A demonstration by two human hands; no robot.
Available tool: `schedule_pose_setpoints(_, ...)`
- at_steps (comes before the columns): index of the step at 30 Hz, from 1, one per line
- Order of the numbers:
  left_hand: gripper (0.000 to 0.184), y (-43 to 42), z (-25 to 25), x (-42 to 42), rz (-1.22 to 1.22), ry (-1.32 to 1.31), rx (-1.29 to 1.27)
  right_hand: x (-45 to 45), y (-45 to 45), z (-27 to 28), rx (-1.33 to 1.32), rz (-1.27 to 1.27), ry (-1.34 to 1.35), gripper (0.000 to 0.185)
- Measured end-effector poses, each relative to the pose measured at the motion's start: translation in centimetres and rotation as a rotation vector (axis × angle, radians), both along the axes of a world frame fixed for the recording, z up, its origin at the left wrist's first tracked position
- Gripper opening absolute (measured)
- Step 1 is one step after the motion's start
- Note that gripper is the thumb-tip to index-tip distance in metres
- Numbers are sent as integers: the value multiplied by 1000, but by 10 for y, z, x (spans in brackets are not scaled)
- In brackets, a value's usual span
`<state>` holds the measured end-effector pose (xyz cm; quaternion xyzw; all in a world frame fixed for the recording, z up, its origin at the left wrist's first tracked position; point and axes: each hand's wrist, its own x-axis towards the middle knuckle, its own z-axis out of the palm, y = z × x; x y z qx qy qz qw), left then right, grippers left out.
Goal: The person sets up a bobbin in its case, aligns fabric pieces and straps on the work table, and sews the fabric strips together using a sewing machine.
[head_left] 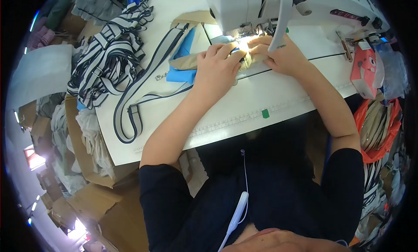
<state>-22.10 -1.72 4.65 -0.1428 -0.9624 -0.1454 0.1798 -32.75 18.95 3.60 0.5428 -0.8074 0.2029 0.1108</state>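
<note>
Under the lit needle area of a white sewing machine (237, 10) lies a beige fabric piece (185, 62) with blue material (180, 75) beside it. My left hand (217, 67) presses and grips the cloth left of the needle, fingers bent over it. On the needle's right, my right hand (281, 56) has its fingers and thumb closed on the cloth's edge; glare blurs the fingertips. A grey strap (152, 65) with navy edges runs from the fabric, loops over the table and passes through a slider buckle. A small metal clasp (161, 76) lies near the blue material.
A heap of striped straps (109, 56) covers the table's left end. A printed ruler (235, 122) runs along the front edge. At right are a red box (365, 73) and a red bag (359, 121) of beige pieces. Cardboard boxes (89, 147) stand at left below.
</note>
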Motion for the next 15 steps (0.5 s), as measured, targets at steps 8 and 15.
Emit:
schedule_pose_setpoints(8,28,-3,2,-3,-9,-62,18,3,-3,-4,-55,-22,11,18)
schedule_pose_setpoints(15,27,-3,1,-4,-24,-47,15,6,-4,0,-92,-35,69,15)
